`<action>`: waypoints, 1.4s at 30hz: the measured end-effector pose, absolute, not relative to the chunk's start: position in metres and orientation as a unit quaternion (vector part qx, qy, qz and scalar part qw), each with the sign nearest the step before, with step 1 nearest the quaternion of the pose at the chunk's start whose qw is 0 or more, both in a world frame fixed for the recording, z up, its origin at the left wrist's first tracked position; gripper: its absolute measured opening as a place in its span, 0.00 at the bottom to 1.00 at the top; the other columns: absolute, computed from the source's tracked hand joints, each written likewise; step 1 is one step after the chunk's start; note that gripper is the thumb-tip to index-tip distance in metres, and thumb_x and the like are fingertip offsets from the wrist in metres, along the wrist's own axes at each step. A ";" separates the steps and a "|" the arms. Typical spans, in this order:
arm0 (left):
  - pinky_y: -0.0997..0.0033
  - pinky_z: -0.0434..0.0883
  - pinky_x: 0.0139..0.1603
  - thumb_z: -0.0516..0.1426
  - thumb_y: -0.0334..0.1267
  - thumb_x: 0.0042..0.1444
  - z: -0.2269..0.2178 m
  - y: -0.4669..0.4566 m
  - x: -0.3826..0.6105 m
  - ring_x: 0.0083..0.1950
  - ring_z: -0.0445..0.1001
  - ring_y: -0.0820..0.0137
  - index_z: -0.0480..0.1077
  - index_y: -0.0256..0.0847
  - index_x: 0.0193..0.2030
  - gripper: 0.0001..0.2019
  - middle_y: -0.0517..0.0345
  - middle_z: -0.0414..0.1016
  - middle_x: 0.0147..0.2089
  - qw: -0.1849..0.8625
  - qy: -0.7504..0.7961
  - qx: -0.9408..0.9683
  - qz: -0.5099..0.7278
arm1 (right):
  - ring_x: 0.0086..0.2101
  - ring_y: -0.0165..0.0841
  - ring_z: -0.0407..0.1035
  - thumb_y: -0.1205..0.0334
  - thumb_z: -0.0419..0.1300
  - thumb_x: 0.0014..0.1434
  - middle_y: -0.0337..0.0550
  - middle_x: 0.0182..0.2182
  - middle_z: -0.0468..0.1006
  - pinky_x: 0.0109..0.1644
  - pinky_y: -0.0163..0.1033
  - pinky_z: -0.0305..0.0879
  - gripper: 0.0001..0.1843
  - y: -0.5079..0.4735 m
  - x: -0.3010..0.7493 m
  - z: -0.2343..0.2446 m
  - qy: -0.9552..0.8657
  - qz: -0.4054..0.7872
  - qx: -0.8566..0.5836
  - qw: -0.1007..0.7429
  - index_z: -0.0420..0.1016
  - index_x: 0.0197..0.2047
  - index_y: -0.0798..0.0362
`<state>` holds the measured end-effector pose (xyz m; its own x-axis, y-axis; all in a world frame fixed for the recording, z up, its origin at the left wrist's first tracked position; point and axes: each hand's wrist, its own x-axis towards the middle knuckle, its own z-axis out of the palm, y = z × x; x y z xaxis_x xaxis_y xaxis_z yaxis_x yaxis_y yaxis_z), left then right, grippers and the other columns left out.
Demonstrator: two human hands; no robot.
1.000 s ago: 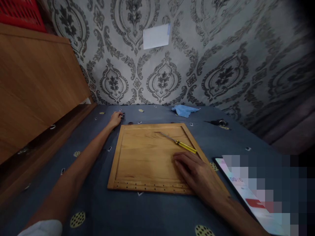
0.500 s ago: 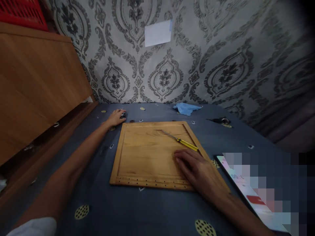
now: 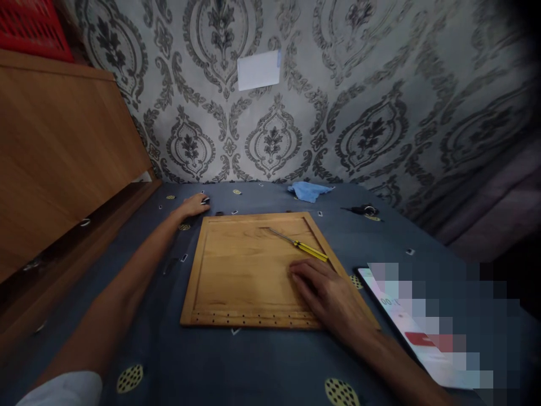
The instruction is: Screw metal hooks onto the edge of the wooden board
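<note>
A wooden board [image 3: 236, 270] with a raised rim lies on the blue patterned cloth. On it rests a thin screwdriver [image 3: 298, 244] with a yellow handle. My right hand [image 3: 325, 293] lies flat on the board's right part, fingers stretched, just below the screwdriver's handle and not touching it. My left hand [image 3: 191, 206] reaches far out to the cloth beyond the board's upper left corner. Its fingers curl over a small dark thing [image 3: 205, 200] that is too small to name.
A blue rag [image 3: 307, 191] and a dark bunch like keys [image 3: 364, 210] lie near the patterned wall. A lit phone [image 3: 397, 304], partly blurred out, sits right of the board. A wooden cabinet side [image 3: 63, 146] stands at left. Small white and dark bits dot the cloth.
The view has shifted slightly. My left hand has curled closer over the small dark thing. My right hand stays flat on the board.
</note>
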<state>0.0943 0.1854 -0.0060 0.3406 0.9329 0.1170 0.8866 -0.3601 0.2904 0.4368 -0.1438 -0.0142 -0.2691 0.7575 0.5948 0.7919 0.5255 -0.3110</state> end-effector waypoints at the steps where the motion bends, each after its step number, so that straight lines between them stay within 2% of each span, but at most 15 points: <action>1: 0.49 0.79 0.57 0.61 0.44 0.69 -0.005 0.187 0.092 0.58 0.77 0.57 0.71 0.39 0.62 0.19 0.46 0.74 0.62 0.093 0.557 0.814 0.137 | 0.40 0.40 0.81 0.66 0.52 0.72 0.47 0.39 0.84 0.44 0.45 0.79 0.12 -0.144 0.437 -0.014 -0.796 -0.023 -0.486 0.360 0.76 0.40 0.50; 10: 0.51 0.79 0.56 0.62 0.45 0.68 0.023 0.208 0.061 0.57 0.78 0.56 0.72 0.38 0.61 0.19 0.48 0.75 0.61 0.115 0.607 0.768 0.168 | 0.41 0.40 0.81 0.66 0.51 0.72 0.48 0.39 0.84 0.45 0.45 0.79 0.13 -0.144 0.437 -0.012 -0.797 -0.014 -0.487 0.357 0.76 0.41 0.50; 17: 0.51 0.79 0.56 0.61 0.44 0.69 0.011 0.213 0.087 0.56 0.78 0.58 0.72 0.39 0.61 0.18 0.47 0.75 0.61 0.141 0.599 0.776 0.135 | 0.42 0.40 0.81 0.66 0.52 0.72 0.48 0.40 0.84 0.46 0.46 0.80 0.13 -0.144 0.438 -0.015 -0.797 -0.018 -0.487 0.356 0.78 0.42 0.51; 30: 0.52 0.79 0.57 0.62 0.44 0.69 0.012 0.210 0.093 0.58 0.77 0.58 0.72 0.41 0.60 0.17 0.48 0.75 0.61 0.058 0.600 0.788 0.122 | 0.41 0.39 0.80 0.68 0.52 0.72 0.48 0.39 0.84 0.45 0.44 0.79 0.12 -0.146 0.436 -0.011 -0.801 -0.037 -0.476 0.362 0.77 0.42 0.52; 42: 0.51 0.79 0.56 0.61 0.45 0.69 0.015 0.194 0.060 0.57 0.78 0.57 0.72 0.38 0.60 0.18 0.48 0.75 0.60 0.064 0.594 0.795 0.106 | 0.43 0.41 0.80 0.66 0.52 0.72 0.49 0.40 0.85 0.47 0.46 0.79 0.13 -0.145 0.438 -0.013 -0.796 -0.009 -0.490 0.356 0.78 0.42 0.51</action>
